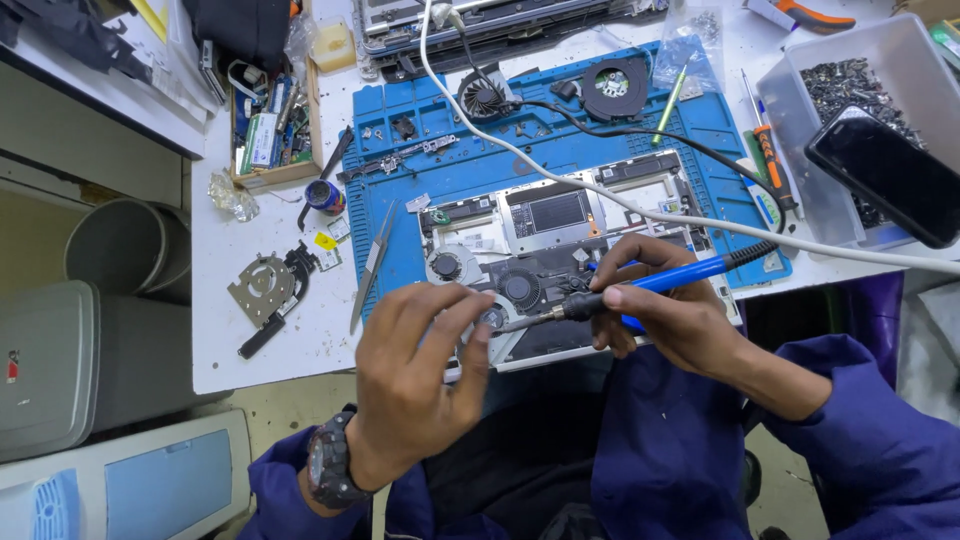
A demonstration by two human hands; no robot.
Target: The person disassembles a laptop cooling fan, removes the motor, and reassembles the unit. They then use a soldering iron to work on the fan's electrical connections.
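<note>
Your right hand grips the blue iron over the open laptop, and your left hand pinches a small round part by its tip.

A white table carries a blue mat, tweezers and a component box.

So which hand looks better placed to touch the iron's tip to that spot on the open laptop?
The right hand, probably. It already grips the blue soldering iron, whose tip points at the part pinched by the left hand over the opened laptop. The left is busy holding that part.
</note>
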